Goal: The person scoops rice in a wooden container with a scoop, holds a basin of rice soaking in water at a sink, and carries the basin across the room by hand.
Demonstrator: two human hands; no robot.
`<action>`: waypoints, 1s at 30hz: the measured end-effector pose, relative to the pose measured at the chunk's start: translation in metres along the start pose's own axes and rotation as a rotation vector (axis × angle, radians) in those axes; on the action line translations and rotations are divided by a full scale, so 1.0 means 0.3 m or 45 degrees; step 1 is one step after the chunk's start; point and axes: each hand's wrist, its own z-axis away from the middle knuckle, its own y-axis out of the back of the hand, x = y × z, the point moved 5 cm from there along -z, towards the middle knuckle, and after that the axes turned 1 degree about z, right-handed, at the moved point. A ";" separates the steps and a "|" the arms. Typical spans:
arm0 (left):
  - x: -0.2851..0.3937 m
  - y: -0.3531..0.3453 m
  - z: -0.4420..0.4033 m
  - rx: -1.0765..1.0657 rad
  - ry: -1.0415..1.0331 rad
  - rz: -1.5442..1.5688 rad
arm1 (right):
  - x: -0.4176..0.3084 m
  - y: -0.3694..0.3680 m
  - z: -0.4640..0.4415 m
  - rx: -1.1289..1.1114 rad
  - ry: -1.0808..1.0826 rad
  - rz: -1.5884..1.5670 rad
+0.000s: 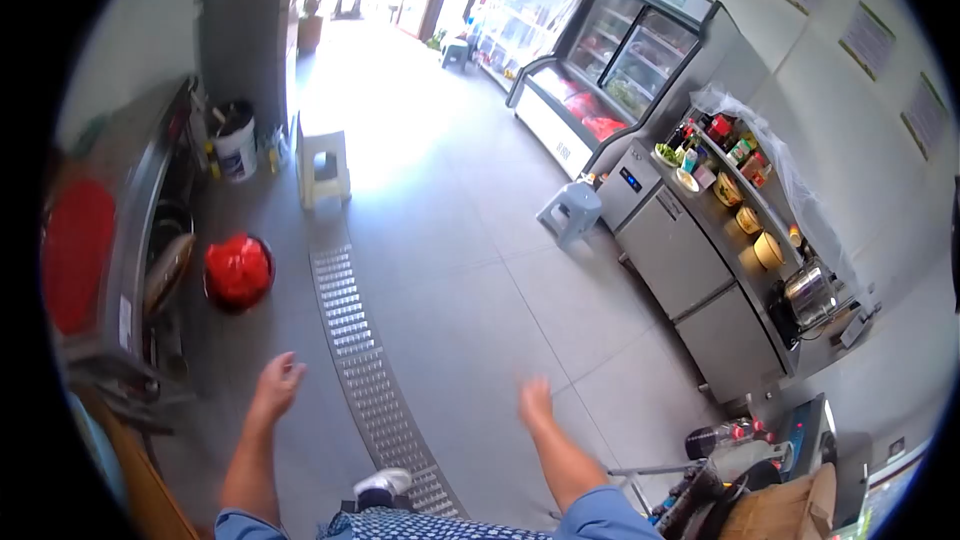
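My left hand (277, 385) hangs over the tiled floor with fingers loosely bent and apart, nothing visible in it. The nearest thing to it is a dark round bin (268, 265) lined with a red plastic bag (238, 265), farther ahead on the floor. On the other side, my right hand (535, 402) is also in the air above the tiles, touching nothing that I can see. Motion smears its fingers. Between the hands runs a slotted metal drain cover (350, 325), with my shoe (384, 482) beside or on its near end.
Ahead stand a pale plastic stool (324, 168) and a grey-blue stool (570, 212). At right is a steel counter fridge (660, 240) with bowls and bottles, beyond it a glass display fridge (630, 50). A steel table (135, 240) lines the left. Bottles and a cardboard box (785, 510) lie near right.
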 end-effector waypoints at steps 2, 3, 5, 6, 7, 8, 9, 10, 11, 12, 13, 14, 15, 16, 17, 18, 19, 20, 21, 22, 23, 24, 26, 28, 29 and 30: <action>0.242 -0.097 -0.149 -0.053 -0.356 -0.163 | 0.284 -0.335 0.353 -0.932 -0.072 -0.071; 0.324 -0.135 -0.205 -0.076 -0.565 -0.222 | 0.324 -0.322 0.521 -1.265 -0.218 -0.066; 0.395 -0.233 -0.335 -0.157 -0.759 -0.240 | 0.393 -0.190 0.668 -1.395 -0.709 -0.140; 0.415 -0.262 -0.399 -0.235 -0.716 -0.285 | 0.429 -0.138 0.718 -1.402 -0.907 -0.176; 0.409 -0.296 -0.459 -0.325 -0.674 -0.338 | 0.445 -0.102 0.741 -1.389 -1.042 -0.226; 0.316 -0.339 -0.549 -0.311 -0.707 -0.414 | 0.454 -0.080 0.746 -1.363 -1.149 -0.279; 0.261 -0.364 -0.605 -0.338 -0.639 -0.409 | 0.470 -0.070 0.742 -1.344 -1.232 -0.317; 0.175 -0.369 -0.658 -0.348 -0.414 -0.491 | 0.481 -0.070 0.737 -1.328 -1.299 -0.347; 0.086 -0.372 -0.710 -0.429 -0.452 -0.583 | 0.493 -0.081 0.721 -1.308 -1.338 -0.372; 0.045 -0.377 -0.787 -0.459 -0.398 -0.654 | 0.511 -0.108 0.679 -1.274 -1.357 -0.386; 0.037 -0.382 -0.848 -0.479 -0.333 -0.727 | 0.524 -0.139 0.647 -1.246 -1.362 -0.383; 0.061 -0.399 -0.915 -0.517 -0.301 -0.784 | 0.520 -0.188 0.595 -1.212 -1.334 -0.361; 0.093 -0.454 -1.000 -0.564 -0.297 -0.809 | 0.533 -0.266 0.450 -1.079 -1.276 -0.357; 0.141 -0.530 -1.081 -0.608 -0.318 -0.821 | 0.543 -0.293 0.257 -0.871 -1.232 -0.408; 0.196 -0.606 -1.166 -0.658 -0.350 -0.843 | 0.545 -0.272 0.027 -0.586 -1.191 -0.515; 0.249 -0.681 -1.237 -0.705 -0.389 -0.867 | 0.535 -0.180 -0.222 -0.015 -1.097 -1.176; 0.304 -0.761 -1.305 -0.748 -0.426 -0.890 | 0.534 -0.094 -0.486 0.014 -0.918 -1.059; 0.360 -0.840 -1.367 -0.792 -0.464 -0.914 | 0.467 0.114 -0.705 0.076 -0.824 -1.104; 0.405 -0.910 -1.426 -0.831 -0.501 -0.941 | 0.366 0.347 -0.842 0.081 -0.698 -1.209; 0.444 -0.984 -1.474 -0.868 -0.545 -0.967 | 0.313 0.471 -0.920 0.132 -0.531 -1.248; 0.464 -1.058 -1.515 -0.906 -0.594 -0.994 | 0.286 0.535 -0.937 0.189 -0.360 -1.281; 0.502 -1.136 -1.572 -0.952 -0.640 -1.019 | 0.303 0.566 -0.946 0.223 -0.403 -1.266; 0.554 -1.288 -1.693 -1.045 -0.730 -1.082 | 0.312 0.530 -0.962 -0.077 -0.534 -1.619; 0.579 -1.417 -1.833 -1.124 -0.836 -1.140 | 0.410 0.359 -0.846 -0.119 -1.016 -1.732; 0.599 -1.479 -1.908 -1.153 -0.901 -1.157 | 0.509 0.174 -0.739 -0.196 -1.200 -1.563; 0.625 -1.543 -1.983 -1.171 -0.976 -1.170 | 0.690 -0.214 -0.574 0.150 -0.754 -1.705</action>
